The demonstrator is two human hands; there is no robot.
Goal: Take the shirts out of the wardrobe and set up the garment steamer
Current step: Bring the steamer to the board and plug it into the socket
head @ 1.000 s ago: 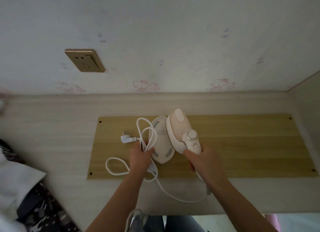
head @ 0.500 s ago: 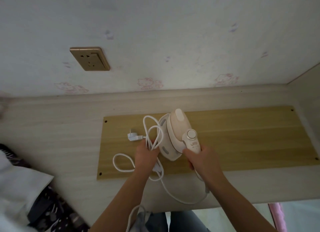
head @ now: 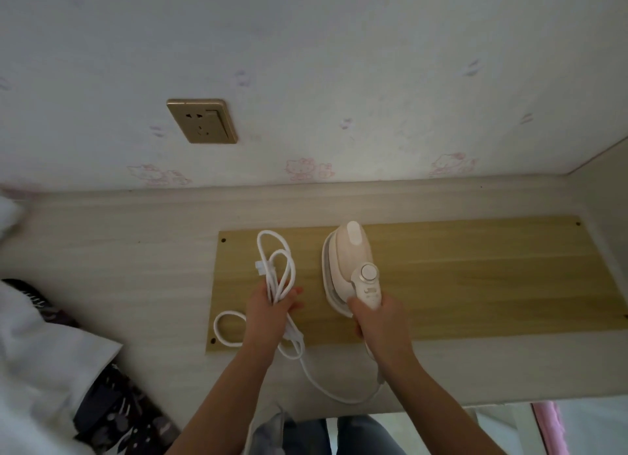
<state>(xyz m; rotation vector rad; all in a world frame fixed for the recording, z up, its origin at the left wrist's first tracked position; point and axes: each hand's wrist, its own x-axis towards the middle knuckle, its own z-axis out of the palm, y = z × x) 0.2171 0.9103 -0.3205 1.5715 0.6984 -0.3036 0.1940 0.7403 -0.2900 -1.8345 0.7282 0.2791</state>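
Observation:
A pale pink and white handheld garment steamer [head: 350,264] stands over a yellow wooden board [head: 475,281] on the pale desk. My right hand [head: 380,322] grips its handle. My left hand [head: 268,313] holds a bundle of the white power cord [head: 277,267], whose loops and white plug [head: 261,268] stick up above my fist. The rest of the cord trails off the desk's front edge and back to the steamer's handle. A gold wall socket [head: 202,121] sits on the wall above and to the left.
White and dark patterned garments [head: 51,369] lie at the lower left. The pale desk [head: 119,267] ends at the wall behind and at a side panel [head: 605,199] on the right. My legs show below the front edge.
My left hand has gathered and lifted the cord loops and plug off the board. The steamer has tipped more upright in my right hand. The view has shifted left, so the scene sits further right.

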